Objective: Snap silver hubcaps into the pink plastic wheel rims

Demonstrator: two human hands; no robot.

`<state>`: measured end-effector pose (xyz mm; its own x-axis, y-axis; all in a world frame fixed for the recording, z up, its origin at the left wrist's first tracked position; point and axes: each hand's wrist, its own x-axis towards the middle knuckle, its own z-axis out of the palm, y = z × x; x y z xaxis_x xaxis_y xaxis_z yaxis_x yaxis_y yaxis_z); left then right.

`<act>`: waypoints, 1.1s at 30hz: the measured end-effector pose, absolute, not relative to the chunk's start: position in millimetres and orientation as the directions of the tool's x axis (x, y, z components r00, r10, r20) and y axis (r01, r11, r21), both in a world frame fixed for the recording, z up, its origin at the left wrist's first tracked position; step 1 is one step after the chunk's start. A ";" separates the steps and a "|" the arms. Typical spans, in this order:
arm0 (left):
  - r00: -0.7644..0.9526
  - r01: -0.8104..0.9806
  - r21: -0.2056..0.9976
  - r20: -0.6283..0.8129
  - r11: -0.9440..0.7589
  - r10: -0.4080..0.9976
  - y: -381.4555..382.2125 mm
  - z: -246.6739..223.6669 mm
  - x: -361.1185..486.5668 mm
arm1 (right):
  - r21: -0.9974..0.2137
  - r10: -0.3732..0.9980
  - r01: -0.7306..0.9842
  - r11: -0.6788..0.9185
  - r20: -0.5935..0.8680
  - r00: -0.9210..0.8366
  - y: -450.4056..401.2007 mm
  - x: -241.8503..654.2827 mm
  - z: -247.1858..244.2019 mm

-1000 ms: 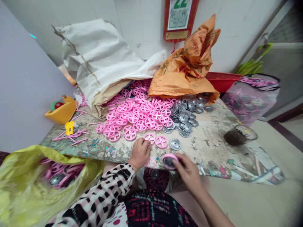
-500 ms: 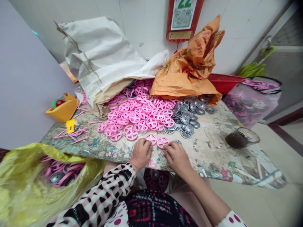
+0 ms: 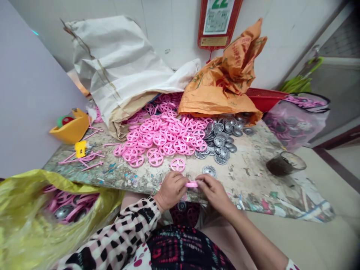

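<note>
Between my two hands, at the table's front edge, a pink plastic wheel point(image 3: 192, 184) is held edge-on. My left hand point(image 3: 172, 188) pinches its left side, and my right hand point(image 3: 213, 190) grips the right side with thumb and fingers. Just beyond my left fingers a single pink spoked wheel point(image 3: 177, 165) lies flat. A grey hubcap-like disc point(image 3: 209, 171) rests beyond my right hand. Farther back spreads a heap of pink wheels point(image 3: 160, 138), with a pile of grey discs point(image 3: 221, 140) to its right.
A white sack point(image 3: 118, 63) and an orange bag point(image 3: 219, 97) lie behind the heaps. At right stands a glass of dark liquid point(image 3: 284, 164). Pink sticks point(image 3: 90, 159) and a yellow container point(image 3: 70, 127) sit at left. A yellow bag point(image 3: 25, 210) holds wheels beside the table.
My hands have drawn one pink wheel toward me, off the tabletop, and turned it edge-on. The grey disc near my right hand is now uncovered.
</note>
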<state>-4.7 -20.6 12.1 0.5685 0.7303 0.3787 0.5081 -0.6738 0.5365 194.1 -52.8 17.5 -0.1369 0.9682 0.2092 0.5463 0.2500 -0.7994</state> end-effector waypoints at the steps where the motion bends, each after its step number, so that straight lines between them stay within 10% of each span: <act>1: 0.535 0.485 0.641 0.320 -0.594 0.782 -22.5 15.2 -1.0 | -0.760 0.973 0.612 0.218 0.216 -0.078 -48.3 201.2 16.3; 5: 0.307 0.206 0.974 -0.158 0.097 0.938 -25.3 25.9 15.0 | -0.450 0.985 0.893 0.032 0.164 0.048 -24.0 226.9 9.2; 10: 0.349 -0.197 0.721 -0.582 0.665 0.734 -23.4 33.0 16.7 | -0.482 0.995 0.876 -0.014 0.081 0.060 -9.5 239.5 7.7; 16: 0.400 -0.370 0.640 -0.545 0.673 0.737 -26.8 34.2 17.2 | -0.968 0.966 0.243 -0.058 0.007 0.259 -30.3 211.9 20.2; 23: 0.467 -0.425 0.689 -0.389 0.587 0.794 -39.9 32.5 26.3 | -0.821 0.938 0.554 0.138 0.288 0.193 -66.8 166.0 25.6; 33: 0.422 -0.332 0.803 -0.343 0.495 0.839 -44.5 27.4 26.9 | -0.947 0.995 0.320 -0.009 0.022 0.093 -66.0 168.6 20.4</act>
